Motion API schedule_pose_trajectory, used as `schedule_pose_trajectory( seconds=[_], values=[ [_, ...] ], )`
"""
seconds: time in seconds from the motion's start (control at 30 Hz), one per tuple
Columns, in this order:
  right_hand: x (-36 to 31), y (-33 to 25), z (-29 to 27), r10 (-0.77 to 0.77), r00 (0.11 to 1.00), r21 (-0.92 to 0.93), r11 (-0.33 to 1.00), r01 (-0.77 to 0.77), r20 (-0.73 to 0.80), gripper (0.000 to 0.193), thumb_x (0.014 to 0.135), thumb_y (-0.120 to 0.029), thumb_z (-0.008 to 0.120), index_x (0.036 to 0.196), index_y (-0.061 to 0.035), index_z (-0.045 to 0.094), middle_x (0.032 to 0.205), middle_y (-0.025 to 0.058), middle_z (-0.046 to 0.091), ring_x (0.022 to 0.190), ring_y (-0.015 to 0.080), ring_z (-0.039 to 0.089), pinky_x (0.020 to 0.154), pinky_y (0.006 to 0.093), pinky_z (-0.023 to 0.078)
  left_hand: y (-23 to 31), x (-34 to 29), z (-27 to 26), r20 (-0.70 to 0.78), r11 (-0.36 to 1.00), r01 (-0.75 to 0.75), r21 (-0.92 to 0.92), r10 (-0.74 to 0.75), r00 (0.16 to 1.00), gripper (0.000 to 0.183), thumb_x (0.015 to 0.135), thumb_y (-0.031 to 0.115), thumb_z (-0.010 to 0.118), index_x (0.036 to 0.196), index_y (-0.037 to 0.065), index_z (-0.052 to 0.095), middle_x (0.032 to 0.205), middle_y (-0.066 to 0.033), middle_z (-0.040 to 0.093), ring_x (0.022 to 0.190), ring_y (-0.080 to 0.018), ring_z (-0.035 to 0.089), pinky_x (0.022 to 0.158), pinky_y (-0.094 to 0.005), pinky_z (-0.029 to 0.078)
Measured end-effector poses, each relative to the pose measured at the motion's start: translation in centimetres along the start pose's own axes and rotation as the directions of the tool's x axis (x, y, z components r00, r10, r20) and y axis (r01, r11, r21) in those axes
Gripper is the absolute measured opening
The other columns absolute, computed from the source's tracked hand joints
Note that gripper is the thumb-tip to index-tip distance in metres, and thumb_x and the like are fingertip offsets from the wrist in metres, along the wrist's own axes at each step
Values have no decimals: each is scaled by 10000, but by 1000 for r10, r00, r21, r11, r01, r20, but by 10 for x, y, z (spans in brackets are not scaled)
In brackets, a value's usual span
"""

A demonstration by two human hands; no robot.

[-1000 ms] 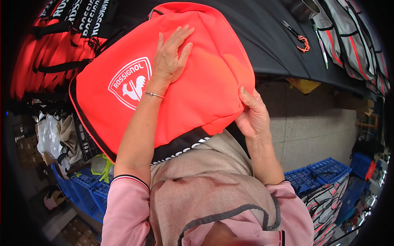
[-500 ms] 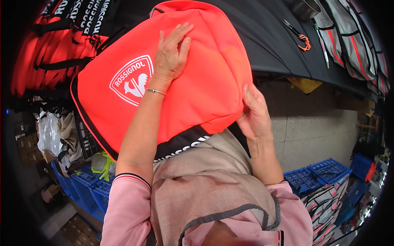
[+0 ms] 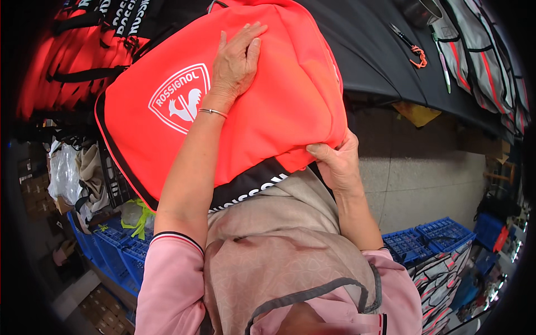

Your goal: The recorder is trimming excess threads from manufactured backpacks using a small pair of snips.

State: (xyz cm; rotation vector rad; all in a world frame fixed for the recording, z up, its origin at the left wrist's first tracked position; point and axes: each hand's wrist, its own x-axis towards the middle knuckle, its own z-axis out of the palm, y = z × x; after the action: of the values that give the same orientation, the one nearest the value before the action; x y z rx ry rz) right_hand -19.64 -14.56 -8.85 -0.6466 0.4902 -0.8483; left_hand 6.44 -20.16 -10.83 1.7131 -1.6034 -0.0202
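Right hand [image 3: 341,162] slid down to clamp the lower right corner of the red bag [image 3: 290,100]; left hand [image 3: 237,64] flat on its front. Bag overhangs the tabletop's [image 3: 371,56] near edge. Probably shaping; next calls for steady left-hand pressure.

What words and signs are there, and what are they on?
I won't copy the words.
Red bag: white letters in a shield with a bird.
Its black strip: white letters, partly covered.
Red-and-black items at left: white letters, partly cut off.
Farther back: too small.
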Motion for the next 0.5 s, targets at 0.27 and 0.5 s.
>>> schedule_pose_trajectory(
  seconds=[0.27,0.5],
  values=[
    [5,1,-3,70,986,189,977,-98,151,590,722,131,716,1274,10,547,1170,94,661,1054,188,638,942,352,510,0,0,-4,10,999,29,-26,-29,1000,325,1012,265,454,1257,139,628,1339,-100,600,1317,-278,498,1172,-549,207],
    [-3,-25,-31,298,841,-455,888,-70,452,878,591,-103,930,1346,19,498,1294,106,596,1201,224,551,1020,393,449,32,-30,-19,149,992,64,-112,-47,988,358,1005,212,453,1327,108,572,1391,-130,551,1349,-295,464,1180,-539,179]
  ],
)
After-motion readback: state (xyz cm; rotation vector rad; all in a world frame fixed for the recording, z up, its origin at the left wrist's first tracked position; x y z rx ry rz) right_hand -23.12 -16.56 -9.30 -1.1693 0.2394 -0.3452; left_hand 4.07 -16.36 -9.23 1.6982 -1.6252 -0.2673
